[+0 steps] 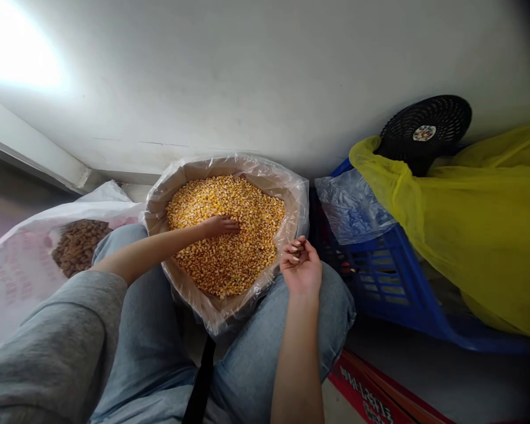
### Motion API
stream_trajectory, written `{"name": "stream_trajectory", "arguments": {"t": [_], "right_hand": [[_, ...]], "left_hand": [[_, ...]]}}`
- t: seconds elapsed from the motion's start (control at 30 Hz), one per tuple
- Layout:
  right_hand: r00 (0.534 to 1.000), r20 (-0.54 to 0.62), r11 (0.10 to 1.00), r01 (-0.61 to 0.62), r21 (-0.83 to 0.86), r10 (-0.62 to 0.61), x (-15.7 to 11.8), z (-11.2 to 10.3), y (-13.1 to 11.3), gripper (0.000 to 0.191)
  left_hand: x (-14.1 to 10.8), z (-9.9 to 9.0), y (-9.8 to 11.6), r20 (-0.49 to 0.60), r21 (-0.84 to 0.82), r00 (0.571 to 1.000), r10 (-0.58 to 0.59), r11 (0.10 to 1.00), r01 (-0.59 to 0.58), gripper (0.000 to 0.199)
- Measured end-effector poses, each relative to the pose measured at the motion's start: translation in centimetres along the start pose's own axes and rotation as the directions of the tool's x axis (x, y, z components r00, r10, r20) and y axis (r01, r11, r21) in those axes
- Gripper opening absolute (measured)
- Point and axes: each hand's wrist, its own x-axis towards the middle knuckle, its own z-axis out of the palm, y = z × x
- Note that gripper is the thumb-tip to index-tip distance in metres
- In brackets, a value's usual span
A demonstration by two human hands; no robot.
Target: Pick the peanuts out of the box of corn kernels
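Observation:
A sack lined with clear plastic (298, 197) stands between my knees, filled with loose yellow corn kernels (229, 271). My left hand (221, 226) reaches in from the left and rests on the kernels near the middle. Its fingers are stretched out, with the tips among the corn. Beside the sack's right rim, above my right knee, is my right hand (301, 268), palm up with the fingers curled in. Something small and dark shows between those fingertips, too small to name.
On the left, a white bag (20, 271) lies open with brown pieces (79, 244) inside. To the right stands a blue plastic basket (393, 282) with yellow mesh (481, 218), a clear plastic bag (355, 206) and a black fan (426, 126). A red box (366, 388) sits below. A white wall rises behind.

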Motion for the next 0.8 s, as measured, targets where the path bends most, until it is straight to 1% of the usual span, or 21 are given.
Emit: {"name": "stream_trajectory", "arguments": {"t": [0.1,0.17,0.23,0.27,0.3,0.33,0.37,0.4,0.43,0.47,0.53,0.57,0.6,0.67,0.73,0.8], "right_hand": [[1.000,-0.006,1.000,0.004,-0.001,-0.004,0.0,0.0,0.1,0.005],[1.000,-0.005,1.000,0.009,-0.006,-0.009,0.0,0.0,0.1,0.004],[1.000,-0.001,1.000,0.015,-0.011,-0.015,0.1,0.0,0.2,0.004],[1.000,0.000,1.000,0.017,-0.012,-0.017,0.2,0.1,0.2,0.004],[1.000,0.001,1.000,0.018,-0.013,-0.018,0.3,0.1,0.2,0.005],[1.000,0.002,1.000,0.015,-0.012,-0.015,0.4,0.1,0.3,0.005],[1.000,0.002,1.000,0.010,-0.009,-0.010,0.5,0.2,0.4,0.005],[1.000,0.000,1.000,0.004,-0.006,-0.004,0.6,0.3,0.4,0.005],[1.000,-0.001,1.000,-0.003,-0.003,0.003,0.6,0.4,0.5,0.005],[1.000,-0.002,1.000,-0.007,-0.002,0.007,0.6,0.4,0.6,0.005],[1.000,-0.004,1.000,-0.015,-0.007,0.015,0.6,0.6,0.7,0.004],[1.000,-0.004,1.000,-0.017,-0.011,0.017,0.6,0.6,0.7,0.004],[1.000,-0.005,1.000,-0.017,-0.015,0.017,0.6,0.7,0.8,0.004],[1.000,-0.019,1.000,-0.012,-0.017,0.011,0.6,0.6,0.7,0.004],[0.999,-0.048,1.000,0.003,-0.015,-0.003,0.7,0.4,0.7,0.005],[0.998,-0.068,1.000,0.012,-0.012,-0.013,0.8,0.2,0.6,0.005]], "left_hand": [[0.1,-2.6,-1.7,-0.027,0.035,0.999,-0.031,0.999,0.031,0.052],[0.1,-4.4,-2.5,-0.039,0.054,0.998,-0.049,0.997,0.051,0.043],[-0.1,-5.8,-2.4,-0.052,0.065,0.997,-0.063,0.996,0.066,0.034],[-0.3,-6.0,-1.9,-0.064,0.069,0.995,-0.075,0.994,0.080,0.032],[-0.6,-5.7,-1.1,-0.080,0.072,0.993,-0.083,0.993,0.089,0.033],[-1.0,-5.1,0.0,-0.095,0.074,0.992,-0.078,0.994,0.085,0.035],[-1.5,-4.0,1.3,-0.107,0.078,0.992,-0.067,0.994,0.075,0.036],[-2.1,-2.6,2.7,-0.112,0.083,0.994,0.010,0.997,0.000,0.035],[-2.9,-0.9,4.1,-0.085,0.083,0.989,0.122,0.990,-0.115,0.033],[-3.6,1.0,5.4,-0.043,0.074,0.980,0.193,0.979,-0.190,0.030],[-5.0,4.5,7.3,0.023,0.049,0.959,0.281,0.958,-0.282,0.022],[-5.5,5.9,7.8,0.045,0.038,0.951,0.305,0.951,-0.307,0.020],[-5.8,7.1,8.1,0.055,0.030,0.948,0.314,0.948,-0.316,0.021],[-5.8,8.4,7.9,0.065,0.010,0.942,0.330,0.943,-0.332,0.023],[-5.4,8.8,7.2,0.065,-0.015,0.939,0.337,0.942,-0.336,0.024],[-4.7,8.5,6.3,0.064,-0.043,0.941,0.333,0.943,-0.331,0.024]]}}
